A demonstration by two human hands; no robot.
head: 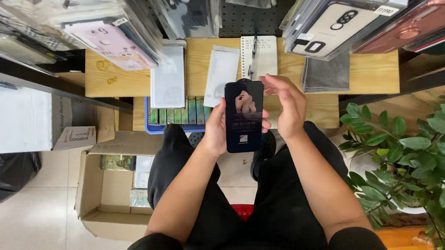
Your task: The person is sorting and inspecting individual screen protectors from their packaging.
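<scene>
A black glossy phone-shaped panel point(244, 116) stands upright in front of me, above my knees. My left hand point(215, 130) grips its left edge from behind, thumb side along the rim. My right hand point(285, 104) is at its right edge and top corner, fingers curled over the upper right. A reflection of fingers shows on the dark surface. I sit on a red stool point(243, 210) in black trousers.
A wooden shelf point(367, 74) ahead carries white sleeves point(168, 77), a spiral notepad with a pen point(258, 56) and a grey pouch point(327, 74). Phone cases hang above. An open cardboard box point(104, 194) lies left, a potted plant point(417, 155) right.
</scene>
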